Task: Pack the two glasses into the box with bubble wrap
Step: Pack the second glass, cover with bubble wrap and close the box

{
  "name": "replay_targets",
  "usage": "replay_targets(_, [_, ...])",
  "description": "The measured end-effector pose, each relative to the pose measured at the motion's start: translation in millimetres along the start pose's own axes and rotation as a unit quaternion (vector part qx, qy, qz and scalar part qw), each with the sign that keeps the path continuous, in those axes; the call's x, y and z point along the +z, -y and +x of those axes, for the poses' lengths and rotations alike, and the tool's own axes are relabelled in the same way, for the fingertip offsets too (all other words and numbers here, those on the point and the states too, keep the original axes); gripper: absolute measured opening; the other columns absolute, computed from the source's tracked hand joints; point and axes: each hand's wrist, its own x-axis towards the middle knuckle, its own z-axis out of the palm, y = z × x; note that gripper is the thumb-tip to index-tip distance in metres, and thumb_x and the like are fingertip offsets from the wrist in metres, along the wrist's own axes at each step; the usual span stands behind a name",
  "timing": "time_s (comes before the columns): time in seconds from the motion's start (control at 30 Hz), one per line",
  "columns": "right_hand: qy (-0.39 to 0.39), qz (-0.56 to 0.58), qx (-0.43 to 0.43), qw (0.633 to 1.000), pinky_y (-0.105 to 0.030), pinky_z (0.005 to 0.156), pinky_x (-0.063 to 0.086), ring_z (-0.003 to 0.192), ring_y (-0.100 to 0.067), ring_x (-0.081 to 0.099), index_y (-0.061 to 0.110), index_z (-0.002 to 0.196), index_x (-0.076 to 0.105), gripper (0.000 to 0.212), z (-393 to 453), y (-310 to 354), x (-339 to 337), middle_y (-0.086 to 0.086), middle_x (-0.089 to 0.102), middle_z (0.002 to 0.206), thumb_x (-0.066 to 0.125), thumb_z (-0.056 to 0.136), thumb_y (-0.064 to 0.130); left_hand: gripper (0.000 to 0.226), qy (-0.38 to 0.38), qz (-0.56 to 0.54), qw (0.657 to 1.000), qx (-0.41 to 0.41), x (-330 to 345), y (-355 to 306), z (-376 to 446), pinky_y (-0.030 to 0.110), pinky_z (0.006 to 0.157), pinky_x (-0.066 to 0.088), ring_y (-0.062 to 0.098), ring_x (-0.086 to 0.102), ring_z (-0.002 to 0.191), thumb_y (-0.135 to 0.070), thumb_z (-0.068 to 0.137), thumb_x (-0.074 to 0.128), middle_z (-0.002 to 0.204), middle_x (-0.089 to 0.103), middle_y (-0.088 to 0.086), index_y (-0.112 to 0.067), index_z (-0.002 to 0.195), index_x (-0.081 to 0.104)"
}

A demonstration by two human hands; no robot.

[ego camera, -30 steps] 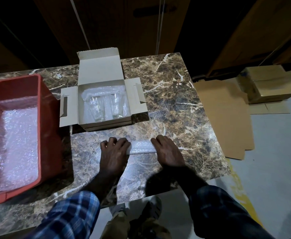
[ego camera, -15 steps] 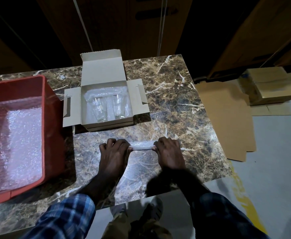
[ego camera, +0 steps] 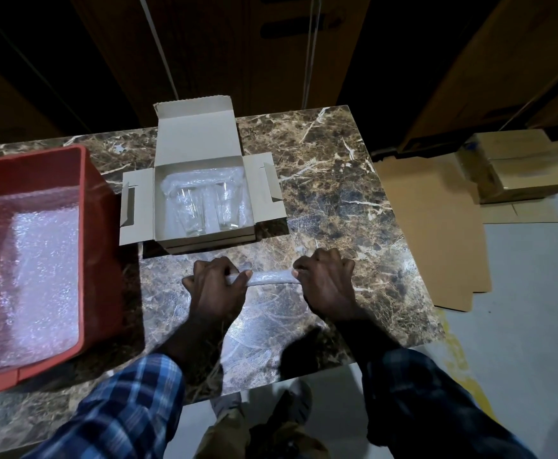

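Observation:
An open cardboard box (ego camera: 205, 140) stands on the marble table (ego camera: 330, 200), lid and side flaps spread. Inside it, on a lining of bubble wrap (ego camera: 205, 175), lie two clear glasses, one on the left (ego camera: 190, 210) and one on the right (ego camera: 226, 207). In front of the box a rolled strip of bubble wrap (ego camera: 269, 278) lies across the table. My left hand (ego camera: 216, 286) grips its left end with curled fingers and thumb. My right hand (ego camera: 329, 283) grips its right end the same way.
A red plastic crate (ego camera: 100, 233) lined with bubble wrap stands at the table's left. Beyond the table's right edge, flat cardboard sheets (ego camera: 433, 226) and a closed carton (ego camera: 516, 164) lie on the floor. My feet show below the table's near edge.
Both hands went from lying flat on the bubble wrap strip to curling round it, and the strip has become a tighter, narrower roll. The box and glasses have not moved.

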Motion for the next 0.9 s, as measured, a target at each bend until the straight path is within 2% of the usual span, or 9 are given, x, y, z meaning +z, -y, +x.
replay_targets(0.1, [-0.022, -0.010, -0.018, 1.000, -0.040, 0.080, 0.031, 0.102, -0.022, 0.049, 0.030, 0.095, 0.073, 0.020, -5.8, -5.0, 2.6, 0.002, 0.059, 0.106, 0.057, 0.092, 0.043, 0.025, 0.012, 0.024, 0.997, 0.073, -2.5, 11.9, 2.5, 0.038, 0.087, 0.025, 0.014, 0.045, 0.102, -0.056, 0.089, 0.058, 0.091, 0.062, -0.018, -0.038, 0.104, 0.068])
replay_targets(0.17, [-0.028, -0.012, -0.035, 0.999, -0.040, 0.079, 0.034, 0.101, -0.023, 0.051, 0.027, 0.091, 0.074, 0.016, -10.2, -7.4, 7.0, 0.001, 0.061, 0.108, 0.062, 0.091, 0.037, 0.034, 0.022, 0.057, 0.991, 0.119, -2.8, 15.4, -0.7, 0.036, 0.082, 0.021, 0.014, 0.043, 0.099, -0.054, 0.090, 0.050, 0.092, 0.059, -0.014, -0.039, 0.111, 0.072])
replay_targets(0.33, [-0.024, 0.063, -0.086, 0.994, -0.037, 0.073, 0.038, 0.090, -0.023, 0.051, 0.017, 0.082, 0.062, 0.008, -13.9, -7.0, 8.8, 0.002, 0.059, 0.097, 0.065, 0.087, 0.023, 0.029, 0.001, 0.131, 0.974, 0.186, 1.2, 22.6, -14.7, 0.033, 0.081, 0.022, 0.012, 0.042, 0.095, -0.041, 0.096, 0.052, 0.101, 0.054, -0.011, -0.032, 0.113, 0.073])
replay_targets(0.43, [-0.011, 0.092, -0.132, 0.987, -0.038, 0.072, 0.040, 0.082, -0.022, 0.048, 0.013, 0.082, 0.056, 0.011, -11.9, -7.3, 7.3, -0.001, 0.056, 0.087, 0.067, 0.084, 0.012, 0.023, -0.002, 0.141, 0.965, 0.223, 2.3, 24.7, -17.7, 0.033, 0.085, 0.026, 0.015, 0.048, 0.103, -0.035, 0.096, 0.054, 0.112, 0.058, -0.011, -0.026, 0.108, 0.071])
replay_targets(0.57, [0.009, 0.088, -0.173, 0.981, -0.039, 0.067, 0.042, 0.075, -0.026, 0.050, 0.015, 0.080, 0.051, 0.019, -14.9, -6.9, 3.7, -0.003, 0.055, 0.079, 0.067, 0.081, 0.004, 0.022, 0.004, 0.126, 0.952, 0.279, 0.5, 28.1, -17.8, 0.029, 0.085, 0.028, 0.015, 0.054, 0.106, -0.032, 0.094, 0.051, 0.110, 0.065, -0.011, -0.022, 0.102, 0.070])
replay_targets(0.7, [0.033, 0.111, -0.148, 0.982, -0.038, 0.065, 0.038, 0.072, -0.021, 0.044, 0.014, 0.075, 0.048, 0.029, -14.0, -3.7, -4.0, -0.003, 0.053, 0.075, 0.073, 0.074, -0.001, 0.019, 0.015, 0.117, 0.942, 0.314, -3.4, 28.7, -20.4, 0.030, 0.082, 0.035, 0.017, 0.057, 0.100, -0.028, 0.093, 0.052, 0.106, 0.067, -0.008, -0.019, 0.100, 0.068])
replay_targets(0.8, [0.076, 0.138, -0.113, 0.981, -0.032, 0.073, 0.041, 0.085, -0.021, 0.053, 0.014, 0.093, 0.059, 0.022, -9.0, -1.0, -7.4, 0.000, 0.061, 0.088, 0.069, 0.080, -0.001, 0.009, 0.028, 0.101, 0.951, 0.292, -7.1, 22.7, -20.6, 0.039, 0.076, 0.046, 0.020, 0.057, 0.091, -0.019, 0.088, 0.059, 0.093, 0.066, -0.007, -0.018, 0.092, 0.067])
replay_targets(0.87, [0.111, 0.134, -0.104, 0.979, -0.027, 0.086, 0.041, 0.102, -0.020, 0.055, 0.014, 0.126, 0.062, 0.041, -4.9, 1.4, -9.7, 0.000, 0.064, 0.108, 0.067, 0.086, 0.004, 0.013, 0.039, 0.085, 0.961, 0.260, -9.1, 19.1, -19.6, 0.041, 0.074, 0.049, 0.021, 0.055, 0.088, -0.015, 0.084, 0.064, 0.088, 0.066, -0.005, -0.017, 0.096, 0.068])
replay_targets(0.9, [0.125, 0.113, -0.113, 0.979, -0.026, 0.089, 0.040, 0.106, -0.020, 0.055, 0.014, 0.130, 0.061, 0.043, -1.3, 2.9, -10.8, -0.002, 0.065, 0.111, 0.065, 0.088, 0.006, 0.021, 0.050, 0.086, 0.962, 0.253, -11.0, 17.1, -18.0, 0.040, 0.073, 0.049, 0.021, 0.054, 0.086, -0.013, 0.081, 0.064, 0.087, 0.065, -0.004, -0.018, 0.101, 0.068])
